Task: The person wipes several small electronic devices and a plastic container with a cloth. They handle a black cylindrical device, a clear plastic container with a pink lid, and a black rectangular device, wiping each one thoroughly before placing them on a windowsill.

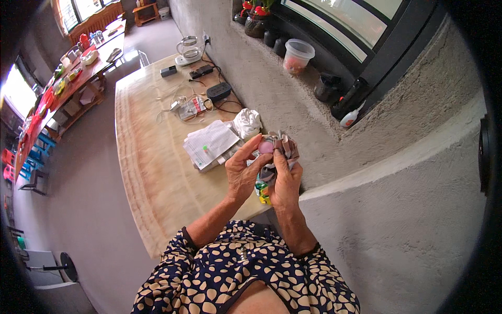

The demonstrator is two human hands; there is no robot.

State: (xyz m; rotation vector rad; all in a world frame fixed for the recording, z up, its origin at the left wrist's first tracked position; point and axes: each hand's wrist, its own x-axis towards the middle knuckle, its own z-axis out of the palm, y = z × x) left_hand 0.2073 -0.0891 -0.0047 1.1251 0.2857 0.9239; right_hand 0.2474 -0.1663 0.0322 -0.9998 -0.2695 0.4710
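Observation:
A small round pink thing (266, 147) shows between my hands, over the table's near right corner. My left hand (242, 171) is closed on it, with thumb and index finger at its edge. My right hand (286, 183) grips a crumpled bundle of brown, grey and white cloth (286, 145) just behind and to the right of the pink thing. The right thumb presses on the bundle's near side. Below the hands lies a green and yellow packet (263, 194), partly covered by my right hand. What exactly the pink thing is, I cannot make out.
On the table (157, 183) lie papers (212, 141) with a small green object, a white cloth (247, 123), coiled cables and a black power strip (218, 92). A grey wall bounds the right side. Its ledge holds a clear tub (298, 56) and a white bottle (350, 118).

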